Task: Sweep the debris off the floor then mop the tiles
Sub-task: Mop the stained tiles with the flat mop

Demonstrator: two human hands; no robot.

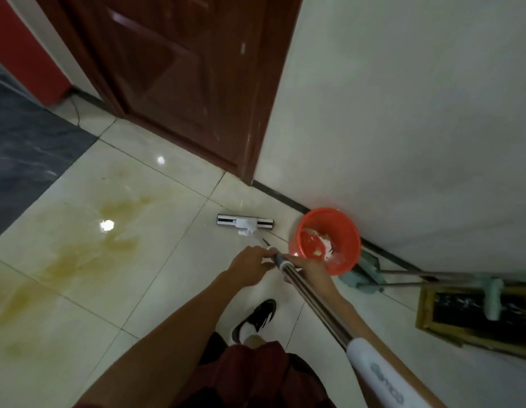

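Both hands meet on the mop, a striped metal pole with a white plastic upper sleeve: the right hand curls its grip round the pole just below a grey collar, and the left hand pinches a small white fitting at that collar. The flat, rectangular white mop head lies on the glossy cream tiles at 12 o'clock from the hands. A yellowish smeared stain spreads at 9 o'clock, and a round red plastic basin holding crumpled scraps sits by the wall at 2 o'clock.
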